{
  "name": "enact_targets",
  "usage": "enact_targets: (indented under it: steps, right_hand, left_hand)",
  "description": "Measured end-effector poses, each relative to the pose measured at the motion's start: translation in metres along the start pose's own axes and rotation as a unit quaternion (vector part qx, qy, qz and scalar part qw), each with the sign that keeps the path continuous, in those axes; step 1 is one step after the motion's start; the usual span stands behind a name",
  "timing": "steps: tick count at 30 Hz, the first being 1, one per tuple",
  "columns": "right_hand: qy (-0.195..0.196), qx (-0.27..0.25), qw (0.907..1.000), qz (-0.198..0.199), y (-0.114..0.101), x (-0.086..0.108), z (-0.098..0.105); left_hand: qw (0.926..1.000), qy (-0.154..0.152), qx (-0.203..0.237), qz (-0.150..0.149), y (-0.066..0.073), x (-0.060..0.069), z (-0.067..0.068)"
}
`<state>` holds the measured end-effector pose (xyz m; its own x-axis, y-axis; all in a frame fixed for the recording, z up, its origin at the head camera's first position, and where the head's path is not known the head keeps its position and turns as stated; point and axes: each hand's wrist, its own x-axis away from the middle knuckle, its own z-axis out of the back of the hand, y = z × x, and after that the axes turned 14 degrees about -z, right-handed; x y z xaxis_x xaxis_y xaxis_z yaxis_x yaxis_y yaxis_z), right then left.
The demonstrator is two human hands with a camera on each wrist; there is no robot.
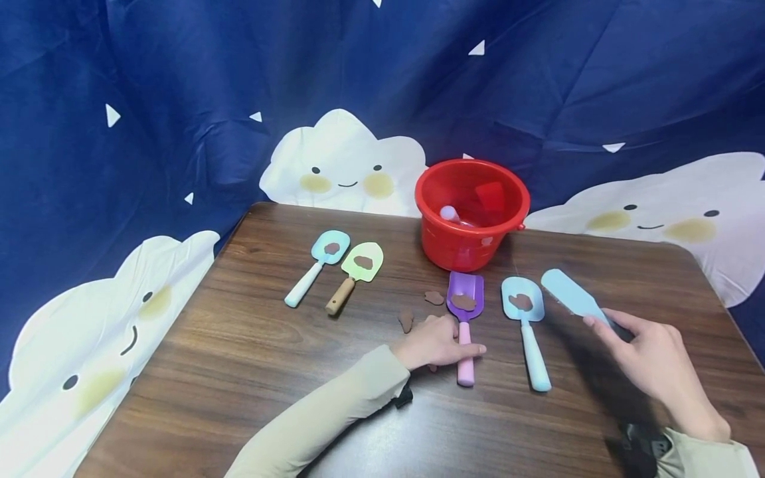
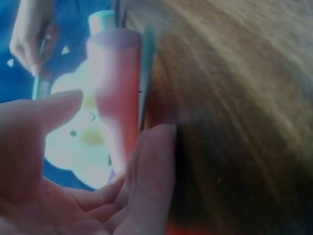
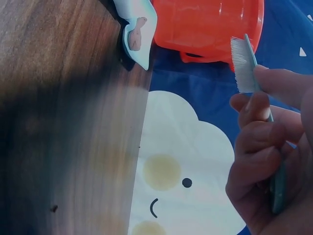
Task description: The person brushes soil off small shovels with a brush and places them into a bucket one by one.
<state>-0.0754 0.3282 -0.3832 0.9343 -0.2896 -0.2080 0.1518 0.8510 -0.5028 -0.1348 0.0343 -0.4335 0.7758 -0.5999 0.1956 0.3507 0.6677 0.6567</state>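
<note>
My left hand (image 1: 435,342) is at the pink handle (image 1: 465,366) of a purple shovel (image 1: 473,284) with a brown piece in its scoop. In the left wrist view, the handle (image 2: 117,83) stands between the thumb and the other fingers (image 2: 154,166); a gap shows beside the thumb, and the fingers look close to the handle. My right hand (image 1: 660,362) holds a light blue brush (image 1: 570,292) raised over the table's right side. White bristles (image 3: 243,66) show in the right wrist view, with the fingers curled round the brush handle (image 3: 278,191).
A red bucket (image 1: 460,243) holding a lilac-ended item stands behind the purple shovel. A blue shovel (image 1: 534,358) lies right of it; another blue shovel (image 1: 305,284) and a green shovel (image 1: 370,250) lie left. Loose brown pieces (image 1: 433,297) rest on the wooden table (image 1: 239,352).
</note>
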Motion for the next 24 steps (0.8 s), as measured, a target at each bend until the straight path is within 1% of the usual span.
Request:
enact_targets:
  steps: [3, 6, 9, 12, 15, 19, 21, 24]
  right_hand:
    - [-0.002, 0.002, 1.0, -0.002, 0.001, 0.0, -0.001]
    - [-0.006, 0.002, 1.0, -0.003, 0.0, 0.0, -0.003]
    - [-0.01, 0.0, 0.9999, -0.003, 0.0, 0.001, -0.006]
    - [-0.015, 0.0, 0.9999, -0.002, -0.001, 0.001, -0.007]
    - [-0.014, 0.0, 0.9999, 0.002, -0.002, 0.0, -0.008]
    - [-0.015, -0.005, 0.9999, 0.006, -0.003, 0.001, -0.009]
    - [-0.016, -0.008, 0.9998, 0.007, -0.004, 0.001, -0.009]
    - [-0.018, -0.011, 0.9998, 0.006, -0.008, 0.001, -0.01]
  left_hand:
    - [0.999, -0.008, -0.042, 0.01, 0.003, -0.002, -0.004]
    - [0.9969, -0.012, -0.076, 0.013, 0.006, -0.004, -0.007]
    - [0.9969, -0.005, -0.075, 0.023, 0.007, -0.005, -0.007]
    - [0.9988, 0.006, -0.03, 0.039, 0.006, -0.004, -0.006]
    - [0.9982, 0.019, 0.023, 0.052, 0.003, -0.003, -0.003]
    - [0.994, 0.022, 0.084, 0.067, -0.006, -0.002, 0.004]
    - [0.9915, 0.016, 0.109, 0.068, -0.011, -0.002, 0.009]
    - [0.9871, 0.011, 0.148, 0.061, -0.017, 0.0, 0.015]
